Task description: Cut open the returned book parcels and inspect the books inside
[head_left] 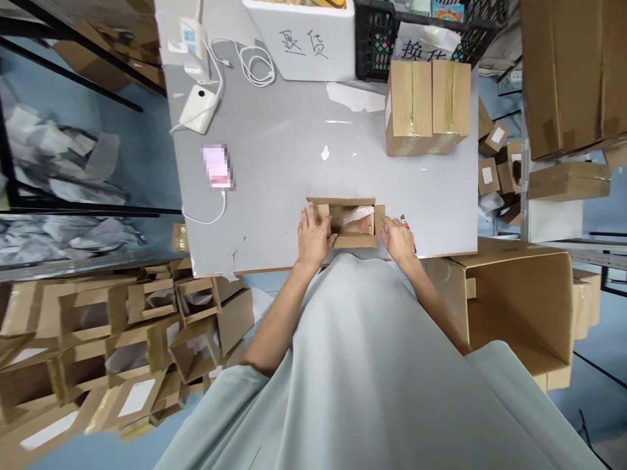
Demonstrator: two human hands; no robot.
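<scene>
We have an open cardboard box on the desk between our left hand, fingers spread over one end, and right hand, at the other. Whether the right grips the reddish tool beside it, we cannot tell. Beyond that hand stand two taped boxes.

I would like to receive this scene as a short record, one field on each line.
Surface: grey table
Left hand: on left end of small open brown cardboard box
Right hand: at box's right end
Beside right hand: slim red-and-black tool; grip unclear
Inside box: pale contents, unidentifiable
Far side: white bin, black plastic crate, two taped brown cartons
</scene>
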